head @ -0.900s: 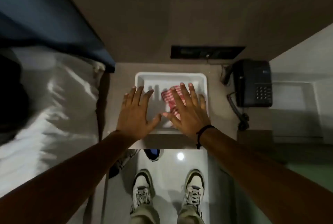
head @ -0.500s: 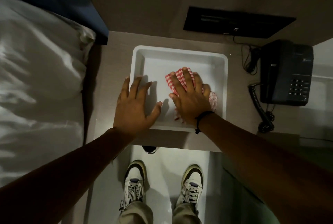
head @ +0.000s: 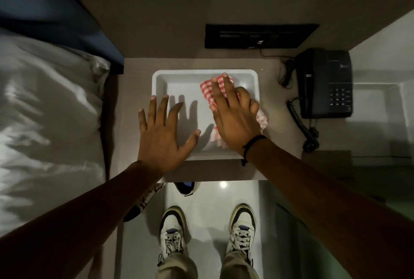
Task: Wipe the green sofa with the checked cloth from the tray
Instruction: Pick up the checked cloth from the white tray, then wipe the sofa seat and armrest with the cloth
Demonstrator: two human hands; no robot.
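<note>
The fingers [head: 224,90] of the right hand [head: 235,119] are now curled partway over the cloth [head: 207,87], where half a second ago they were laid flat on it; a gathering grip is judged to be in hand, not yet closed. The cloth is seen bunched in the right half of the tray [head: 160,77], one edge spilling over the right rim. The left hand [head: 163,137] is kept spread wide and empty over the tray's near left corner, little changed. The tray is set on a bedside table [head: 136,65] beside a phone [head: 324,83]. No sofa is clearly seen, so the wiping has not begun.
</note>
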